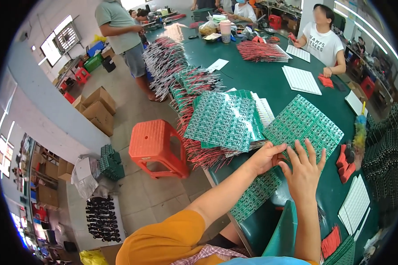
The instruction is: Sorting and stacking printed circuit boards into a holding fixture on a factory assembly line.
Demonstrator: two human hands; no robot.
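A green circuit board panel (303, 121), covered in rows of small parts, lies tilted in front of me over the table. At its lower left edge, my left hand (269, 158) is closed, the thumb and fingers pinching the edge. My right hand (303, 174) has its fingers spread over the panel's near edge, with the thumb close to my left hand. A second green panel (256, 194) lies partly under my forearms at the table's edge. Left of the held panel is a pile of similar panels (221, 119), resting on bundles of red wires (199, 152).
The green table (261, 79) also carries more wire bundles (261, 51), white sheets (300, 80) and red-handled tools (346, 163). Dark stacked panels (387, 145) rise at the right. A red stool (157, 145) stands left of the table. A co-worker (325, 39) sits across.
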